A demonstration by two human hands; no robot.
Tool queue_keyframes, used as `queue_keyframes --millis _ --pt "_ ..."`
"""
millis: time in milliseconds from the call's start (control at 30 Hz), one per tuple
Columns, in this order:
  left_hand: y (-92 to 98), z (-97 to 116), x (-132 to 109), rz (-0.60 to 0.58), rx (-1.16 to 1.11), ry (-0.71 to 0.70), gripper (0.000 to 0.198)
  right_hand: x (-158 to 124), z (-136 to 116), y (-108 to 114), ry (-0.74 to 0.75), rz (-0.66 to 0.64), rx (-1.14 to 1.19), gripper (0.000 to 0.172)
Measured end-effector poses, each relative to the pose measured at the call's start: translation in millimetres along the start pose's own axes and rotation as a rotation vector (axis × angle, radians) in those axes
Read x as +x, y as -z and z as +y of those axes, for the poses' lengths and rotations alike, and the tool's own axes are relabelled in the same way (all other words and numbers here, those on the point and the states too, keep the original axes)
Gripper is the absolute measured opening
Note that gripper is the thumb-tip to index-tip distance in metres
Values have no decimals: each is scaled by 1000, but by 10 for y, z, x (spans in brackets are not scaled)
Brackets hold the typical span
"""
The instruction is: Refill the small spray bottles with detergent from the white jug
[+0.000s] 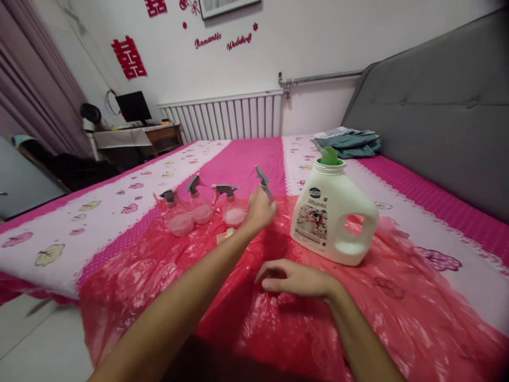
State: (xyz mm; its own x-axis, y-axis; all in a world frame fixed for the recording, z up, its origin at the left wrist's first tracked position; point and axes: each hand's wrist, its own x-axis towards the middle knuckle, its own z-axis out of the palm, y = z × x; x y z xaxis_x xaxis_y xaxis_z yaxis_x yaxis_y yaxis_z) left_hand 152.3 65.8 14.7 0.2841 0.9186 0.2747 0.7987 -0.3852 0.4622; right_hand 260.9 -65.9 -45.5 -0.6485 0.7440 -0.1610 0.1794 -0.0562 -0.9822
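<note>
My left hand (262, 208) is closed around a spray bottle (262, 176); its grey trigger head sticks up above my fingers, and the part below is hidden by the hand. Left of it stand three clear spray bottles with grey heads: one (234, 215) close to my wrist, another (201, 212) farther back, and a third (178, 223) at the far left. Each holds some pale liquid. My right hand (296, 278) hovers low over the red plastic sheet (254, 329), fingers loosely curved, thumb apart, nothing in them.
A large cream detergent jug (334, 212) with a green inner spout (329, 156) stands right of my hands. A small beige object (226, 236) lies by my left forearm. Folded clothes (350, 142) rest on the bed before the grey headboard (429, 90). A radiator (230, 116) lines the wall.
</note>
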Motion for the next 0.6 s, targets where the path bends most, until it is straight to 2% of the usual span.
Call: queue_keyframes --millis 67,133,200,267,400,500,600 --pt "186 -30 -255 39 81 -131 33 -4 10 -6 11 15 -10 48" --pt "421 -156 -339 81 175 -180 33 6 26 -10 30 29 -20 45" --pt "650 -355 -248 123 276 -126 41 28 45 -13 51 57 -29 45" --pt "823 -572 -56 97 363 -55 48 54 65 -15 75 106 -33 44" --pt "986 -857 274 -118 434 -30 42 89 87 -14 118 194 -41 43" --pt "1092 -853 336 -182 436 -63 40 111 93 -7 140 280 -53 42" --pt "1320 -662 285 -147 411 -119 28 156 116 -2 169 410 -61 40"
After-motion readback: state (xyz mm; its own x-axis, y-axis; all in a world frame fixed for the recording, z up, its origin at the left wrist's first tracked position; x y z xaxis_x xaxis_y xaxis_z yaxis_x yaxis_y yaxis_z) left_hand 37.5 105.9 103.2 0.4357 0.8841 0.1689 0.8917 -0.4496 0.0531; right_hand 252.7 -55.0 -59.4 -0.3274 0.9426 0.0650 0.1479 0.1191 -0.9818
